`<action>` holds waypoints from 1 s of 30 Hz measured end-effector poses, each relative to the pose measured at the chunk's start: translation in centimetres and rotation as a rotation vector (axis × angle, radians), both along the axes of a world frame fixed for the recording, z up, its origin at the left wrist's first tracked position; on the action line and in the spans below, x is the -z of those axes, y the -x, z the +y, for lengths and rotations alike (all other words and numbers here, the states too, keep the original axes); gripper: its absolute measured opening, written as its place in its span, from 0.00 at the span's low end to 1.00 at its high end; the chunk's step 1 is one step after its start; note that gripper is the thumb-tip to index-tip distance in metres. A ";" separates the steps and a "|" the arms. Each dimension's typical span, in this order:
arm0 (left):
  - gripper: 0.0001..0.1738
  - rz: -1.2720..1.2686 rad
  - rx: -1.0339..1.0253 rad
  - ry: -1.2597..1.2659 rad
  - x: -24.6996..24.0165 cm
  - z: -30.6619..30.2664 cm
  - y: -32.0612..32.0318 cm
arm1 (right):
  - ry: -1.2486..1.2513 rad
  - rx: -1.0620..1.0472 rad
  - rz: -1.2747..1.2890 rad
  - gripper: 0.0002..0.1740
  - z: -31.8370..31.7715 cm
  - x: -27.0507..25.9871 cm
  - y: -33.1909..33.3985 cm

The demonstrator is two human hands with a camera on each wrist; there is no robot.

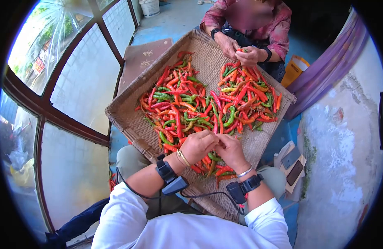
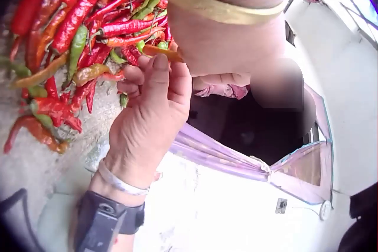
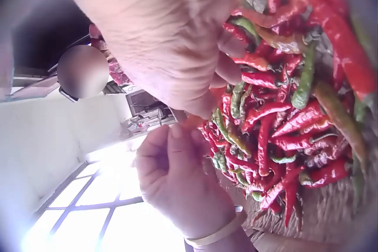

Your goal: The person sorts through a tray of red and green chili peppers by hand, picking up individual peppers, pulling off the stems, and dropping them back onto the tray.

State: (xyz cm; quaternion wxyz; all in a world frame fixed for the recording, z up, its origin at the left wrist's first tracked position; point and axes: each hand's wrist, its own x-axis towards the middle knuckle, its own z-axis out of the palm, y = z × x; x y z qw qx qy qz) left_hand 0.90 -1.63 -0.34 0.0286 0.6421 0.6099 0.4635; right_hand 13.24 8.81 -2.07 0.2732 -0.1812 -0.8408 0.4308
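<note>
My left hand [image 1: 198, 146], with a gold bangle, and my right hand [image 1: 229, 152], with a silver one, meet fingertip to fingertip over the near side of a square woven tray [image 1: 131, 124]. Between them, in the left wrist view, runs a slim orange chili pepper [image 2: 165, 53], pinched by the fingers of both hands. Most of it is hidden by the fingers in the head view. Below and beyond lie red, orange and green chili peppers [image 1: 175, 120] in a large heap on the left. A second heap of chili peppers [image 1: 245, 97] lies on the right.
Across the tray sits a person in a patterned pink top [image 1: 278, 25], holding a red chili pepper [image 1: 241, 50] in both hands. Two phones [image 1: 295, 172] lie at the right by the wall. A window frame [image 1: 42, 108] stands left; a purple curtain [image 1: 324, 70] hangs right.
</note>
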 end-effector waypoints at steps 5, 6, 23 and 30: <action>0.08 -0.552 -0.054 0.142 -0.9 0.2 -0.4 | 0.270 -0.077 -0.214 0.08 -0.1 0.8 -0.3; 0.08 -0.558 -0.055 0.147 -0.6 0.4 -0.1 | 0.275 -0.077 -0.219 0.08 -0.2 0.4 -0.4; 0.18 -0.219 -0.111 0.384 -0.7 0.5 1.8 | 1.313 0.097 0.122 0.15 5.3 -0.4 -1.6; 0.16 0.162 -0.079 0.645 0.6 0.3 1.2 | 0.766 0.092 -0.252 0.18 7.3 -0.7 1.0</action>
